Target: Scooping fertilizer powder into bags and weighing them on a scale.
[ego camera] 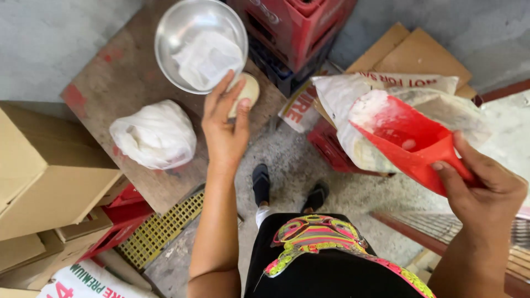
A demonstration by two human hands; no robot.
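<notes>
L hand open, fingers up, touching rim of steel bowl w/ white plastic inside, on brown surface. Tied white bag just left of it. R hand grips red scoop w/ white powder, tip inside open sack.

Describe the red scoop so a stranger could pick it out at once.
Start at the big open white sack on the right, propped on a red crate. The red scoop sits at its mouth, gripped by the right hand. It alone is bright red plastic, wedge-shaped and dusted with white powder.
</notes>
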